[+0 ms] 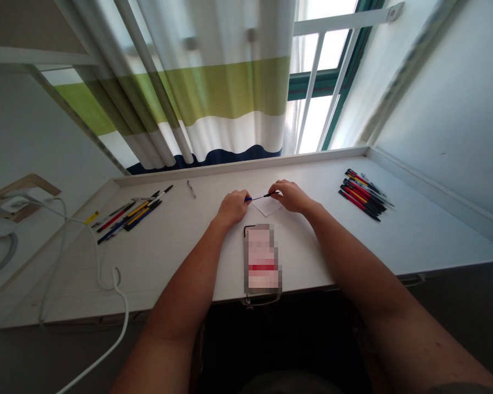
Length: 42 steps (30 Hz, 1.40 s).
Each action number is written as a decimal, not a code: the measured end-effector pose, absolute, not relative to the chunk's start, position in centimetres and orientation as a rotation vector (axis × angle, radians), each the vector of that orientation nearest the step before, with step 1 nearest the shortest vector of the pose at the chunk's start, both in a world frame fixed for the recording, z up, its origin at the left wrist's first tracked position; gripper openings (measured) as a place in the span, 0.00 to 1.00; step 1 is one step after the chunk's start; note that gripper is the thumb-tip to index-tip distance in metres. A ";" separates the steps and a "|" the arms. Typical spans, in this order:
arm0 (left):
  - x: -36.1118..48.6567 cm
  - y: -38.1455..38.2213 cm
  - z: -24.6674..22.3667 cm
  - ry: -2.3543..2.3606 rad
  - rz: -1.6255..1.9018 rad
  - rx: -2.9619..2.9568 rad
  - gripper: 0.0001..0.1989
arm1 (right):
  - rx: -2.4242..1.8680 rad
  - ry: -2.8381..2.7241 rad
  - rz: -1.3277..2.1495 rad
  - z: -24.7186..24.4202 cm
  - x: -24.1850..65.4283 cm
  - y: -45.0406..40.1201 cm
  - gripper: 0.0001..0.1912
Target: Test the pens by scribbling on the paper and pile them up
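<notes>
Landmark: flat rectangular phone (263, 260) on the white wooden table (176, 246).
Slim blue-and-black pen (259, 197): beyond the phone, at the small white paper sheet (268, 207).
Left hand (233, 207): closed on the blue end.
Right hand (290, 195): pinching the black end; two-ended hold apparently steadies it.
Mixed-colour pens (143, 215), red-and-black pens (362, 195): left and right of the phone respectively, seemingly grouped for reach.

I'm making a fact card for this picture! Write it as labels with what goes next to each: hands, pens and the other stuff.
Left hand: on the blue end of a thin pen
Right hand: at its black end
Near both hands: white paper
Closer to the person: phone, screen blurred
Left side: loose bunch of pens
Right side: pile of pens, some red
Background: curtain with green band
</notes>
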<state>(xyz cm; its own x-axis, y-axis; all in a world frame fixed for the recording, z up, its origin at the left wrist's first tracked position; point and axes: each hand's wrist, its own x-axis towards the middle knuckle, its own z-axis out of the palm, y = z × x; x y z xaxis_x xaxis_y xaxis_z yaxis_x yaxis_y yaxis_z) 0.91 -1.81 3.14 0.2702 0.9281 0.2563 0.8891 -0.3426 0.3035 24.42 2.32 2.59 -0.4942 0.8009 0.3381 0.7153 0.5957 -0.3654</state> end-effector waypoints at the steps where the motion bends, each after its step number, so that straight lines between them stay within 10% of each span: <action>1: 0.9 -1.8 3.1 1.737 0.597 2.426 0.07 | -1.217 -2.354 0.243 2.5 24.4 2.3 0.09; 16: 1.3 -1.7 2.9 1.538 0.788 2.518 0.07 | -1.001 -2.265 0.505 1.2 22.0 1.9 0.07; 25: 0.3 -1.9 3.8 1.564 1.882 2.265 0.14 | -0.932 -1.693 1.079 0.4 21.7 2.5 0.13; 30: 0.0 -2.0 3.6 1.716 1.764 2.162 0.06 | -0.842 -1.537 1.115 0.9 21.8 2.3 0.21; 42: -0.2 -1.8 3.8 1.804 1.391 2.367 0.07 | -1.023 -1.793 0.730 1.4 21.5 1.9 0.07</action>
<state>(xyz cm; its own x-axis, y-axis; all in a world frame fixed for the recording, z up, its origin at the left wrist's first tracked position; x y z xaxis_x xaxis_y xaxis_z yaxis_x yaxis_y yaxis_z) -0.20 -1.79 3.84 0.0433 0.7267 0.6856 0.8477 -0.3898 0.3597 21.53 1.86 1.39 -0.2349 0.8762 0.4208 0.3330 0.4793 -0.8120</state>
